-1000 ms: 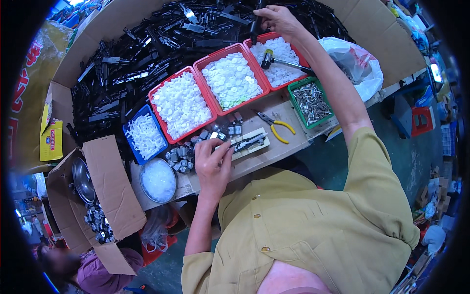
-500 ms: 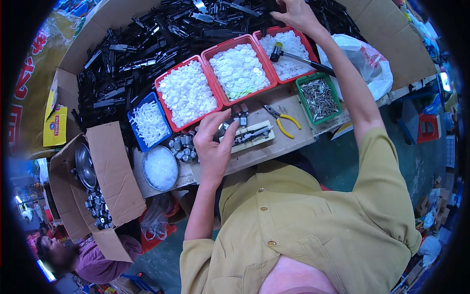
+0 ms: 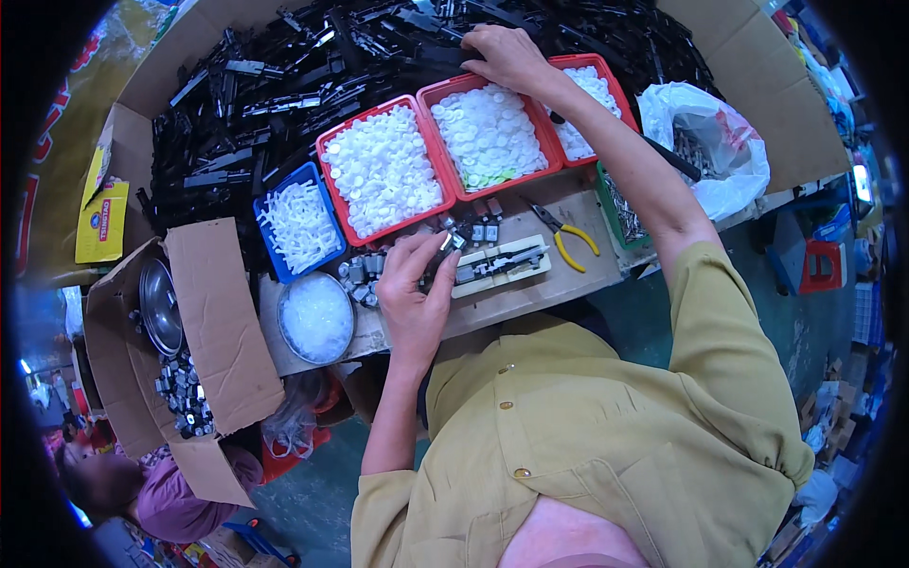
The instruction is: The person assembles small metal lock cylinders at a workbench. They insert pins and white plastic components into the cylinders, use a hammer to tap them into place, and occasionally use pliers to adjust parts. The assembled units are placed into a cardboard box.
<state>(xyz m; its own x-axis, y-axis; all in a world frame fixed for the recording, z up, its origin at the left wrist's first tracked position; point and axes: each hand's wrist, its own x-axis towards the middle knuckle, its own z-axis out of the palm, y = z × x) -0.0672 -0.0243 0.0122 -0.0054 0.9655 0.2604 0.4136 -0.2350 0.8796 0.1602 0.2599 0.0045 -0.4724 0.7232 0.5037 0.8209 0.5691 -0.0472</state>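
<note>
Hundreds of long black plastic parts (image 3: 312, 85) lie heaped in a big cardboard box (image 3: 757, 104) at the far side of the bench (image 3: 530, 303), the largest thing here. The person's right hand (image 3: 507, 55) reaches out over that heap, palm down, fingers bent onto the black parts just beyond the middle tray; whether that grip has closed on one of them I cannot tell.

Along the near edge of the heap stand three red trays (image 3: 327, 194) of white plastic pieces, side by side, with a smaller blue tray (image 3: 275, 256) of thin white sticks to their left. A white plastic bag (image 3: 720, 170) sits on the right, and a green tray (image 3: 606, 204) of metal bits shows just under the outstretched forearm.

Left of the bench, a second, open cardboard carton (image 3: 213, 322) holds a steel lid (image 3: 161, 308) and small grey metal pieces. A round bowl (image 3: 316, 318) of clear white bits rests at the bench's left end.

On the bare board lies a pale jig (image 3: 502, 270) with a black part set in it, and yellow-handled pliers (image 3: 563, 237) just beside it on the right. The left hand (image 3: 412, 298) rests against the jig's left end, fingers curled, its grip pinched on a small metal piece (image 3: 447, 244). More small grey blocks (image 3: 365, 270) cluster just left of that hand.
</note>
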